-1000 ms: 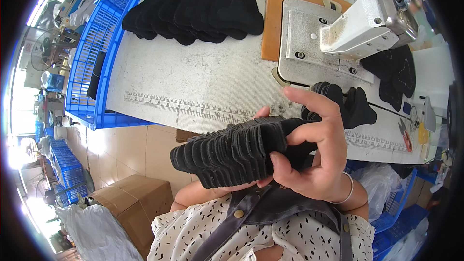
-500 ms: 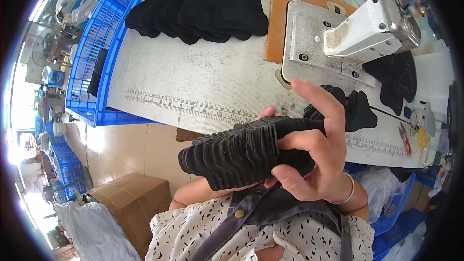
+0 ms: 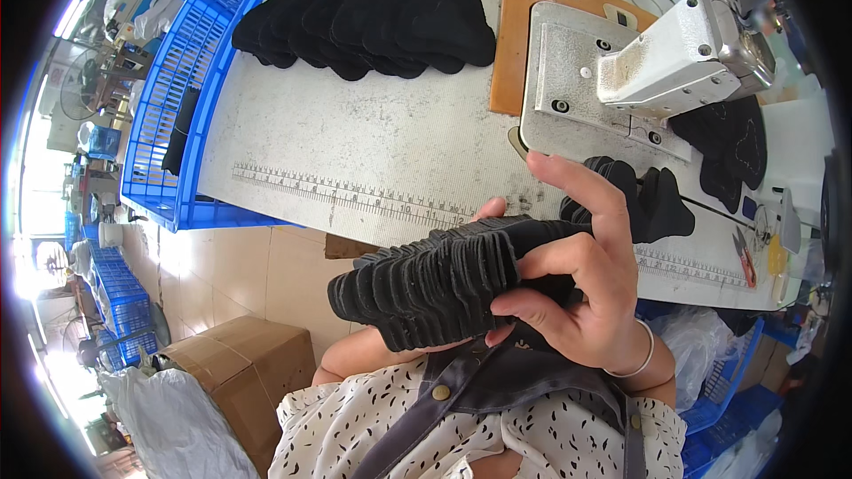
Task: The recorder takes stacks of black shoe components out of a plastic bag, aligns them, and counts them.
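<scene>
A thick stack of black fabric pieces [image 3: 426, 284] is held above my lap, in front of the table edge. My left hand [image 3: 492, 208] is wrapped round it from beneath; a fingertip shows past its far side and the rest is mostly hidden. At the stack's right end, the thumb and a bent finger of my right hand [image 3: 590, 279] close on the edge of the pieces, while another finger points up and away. Behind my right hand, more black pieces [image 3: 661, 204] stand bunched on the table by the sewing machine [image 3: 657, 66].
Overlapping black pieces [image 3: 373, 22] lie at the table's far side. A blue plastic basket [image 3: 164, 124] adjoins the table on the left, and a cardboard box [image 3: 240, 359] sits on the floor. Red-handled snips [image 3: 745, 262] lie at the right, with a printed ruler [image 3: 355, 197] along the front edge.
My right thumb and bent finger have drawn closer together on the end of the stack. The raised finger has shifted slightly left. My left hand keeps its hold.
</scene>
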Action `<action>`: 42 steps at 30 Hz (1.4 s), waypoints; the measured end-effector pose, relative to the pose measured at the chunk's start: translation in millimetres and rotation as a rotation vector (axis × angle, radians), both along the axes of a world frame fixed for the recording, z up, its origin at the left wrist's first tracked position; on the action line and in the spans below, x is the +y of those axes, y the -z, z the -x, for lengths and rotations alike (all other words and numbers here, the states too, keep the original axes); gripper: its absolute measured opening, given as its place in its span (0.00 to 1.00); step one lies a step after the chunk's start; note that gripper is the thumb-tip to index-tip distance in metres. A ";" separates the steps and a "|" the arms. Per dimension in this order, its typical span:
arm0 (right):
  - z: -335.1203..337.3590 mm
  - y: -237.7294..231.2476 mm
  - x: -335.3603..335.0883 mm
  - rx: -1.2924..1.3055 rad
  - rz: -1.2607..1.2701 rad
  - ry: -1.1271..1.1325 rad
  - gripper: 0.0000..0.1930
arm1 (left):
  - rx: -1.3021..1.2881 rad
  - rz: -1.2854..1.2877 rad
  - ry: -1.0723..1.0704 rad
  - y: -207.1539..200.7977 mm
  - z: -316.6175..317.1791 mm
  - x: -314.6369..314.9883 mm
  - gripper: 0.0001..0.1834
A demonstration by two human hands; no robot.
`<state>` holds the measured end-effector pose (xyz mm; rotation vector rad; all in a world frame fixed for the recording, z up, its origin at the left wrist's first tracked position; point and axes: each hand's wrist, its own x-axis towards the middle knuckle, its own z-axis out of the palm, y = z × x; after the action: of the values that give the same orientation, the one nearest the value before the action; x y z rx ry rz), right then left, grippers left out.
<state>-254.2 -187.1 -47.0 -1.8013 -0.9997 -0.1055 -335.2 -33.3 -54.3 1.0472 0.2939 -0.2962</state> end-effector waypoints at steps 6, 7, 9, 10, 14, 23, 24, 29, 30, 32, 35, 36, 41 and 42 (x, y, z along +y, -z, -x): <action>0.7 -0.8 -1.3 0.028 0.006 -0.006 0.14 | 0.073 0.142 -0.007 6.4 0.3 0.0 0.25; 0.6 -0.8 -1.5 0.036 0.011 -0.007 0.14 | 0.054 0.142 0.001 9.0 1.4 0.3 0.25; 0.3 -0.8 -1.5 0.029 0.007 -0.009 0.14 | -0.014 0.098 0.022 15.4 2.8 0.8 0.26; 0.2 -0.7 -1.5 0.026 0.012 -0.007 0.14 | -0.063 0.055 0.036 19.0 2.5 1.3 0.26; 0.2 -0.9 -1.4 0.032 0.012 -0.005 0.14 | -0.149 -0.101 0.236 29.5 -3.3 9.1 0.30; -0.4 -2.2 -2.8 -0.009 0.056 -0.004 0.14 | -0.148 0.025 0.142 26.5 2.2 5.4 0.34; 0.4 -1.4 -1.6 0.008 0.033 0.003 0.13 | -0.157 0.062 0.123 27.4 2.7 4.1 0.35; 1.0 -0.5 -1.4 0.007 0.014 0.012 0.12 | -0.237 0.273 0.072 32.9 1.8 2.7 0.37; 0.9 -0.6 -1.7 0.003 0.014 0.014 0.11 | -0.242 0.261 0.048 33.0 2.6 1.0 0.37; 0.8 -0.5 -1.6 -0.003 0.011 0.017 0.11 | -0.230 0.194 0.100 32.7 2.4 2.9 0.36; 0.8 -0.1 -0.6 -0.007 0.004 0.024 0.10 | -0.258 0.187 0.158 34.1 -0.3 5.0 0.33; 1.2 0.0 -0.2 -0.008 0.004 0.030 0.10 | -0.207 0.142 0.148 35.1 -1.2 5.0 0.32; 2.6 1.8 0.7 -0.012 -0.007 0.048 0.10 | -0.166 0.216 0.149 43.5 -5.1 1.3 0.26; 2.7 2.3 0.8 -0.015 -0.009 0.049 0.10 | -0.159 0.233 0.151 44.9 -5.2 1.2 0.25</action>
<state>-256.9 -186.3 -49.3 -1.8197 -0.9644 -0.1538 -330.0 -32.0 -99.2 0.8577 0.0358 -0.3712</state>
